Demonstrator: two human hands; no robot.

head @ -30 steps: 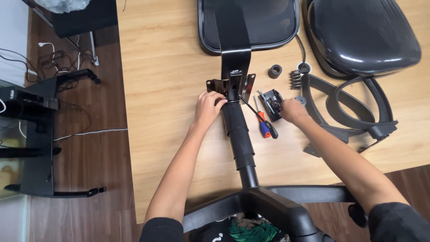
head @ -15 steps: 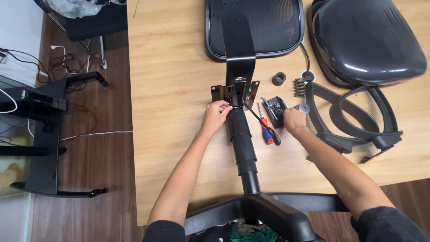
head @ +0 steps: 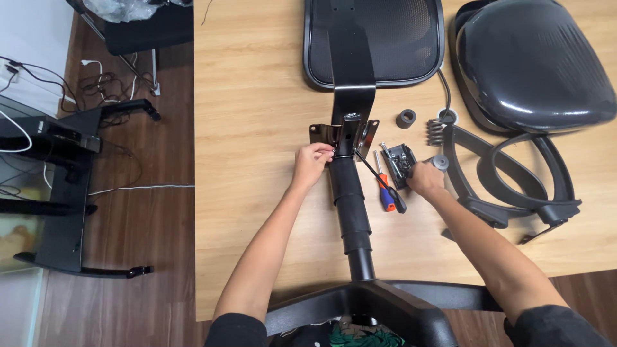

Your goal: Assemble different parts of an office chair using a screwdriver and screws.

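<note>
A dark brown wood plank floor runs along the left edge of the light wooden counter. On it stand a black metal stand and tangled cables; a white wall fills the upper left.

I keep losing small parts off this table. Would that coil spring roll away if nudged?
Probably yes: the coil spring is cylindrical and lies on its side on the smooth wooden table. It looks small and light, likely metal, so stiff rather than floppy.

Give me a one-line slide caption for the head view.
Left hand at the metal bracket atop the gas-lift column; right hand on a small black mechanism beside the screwdrivers.
</note>
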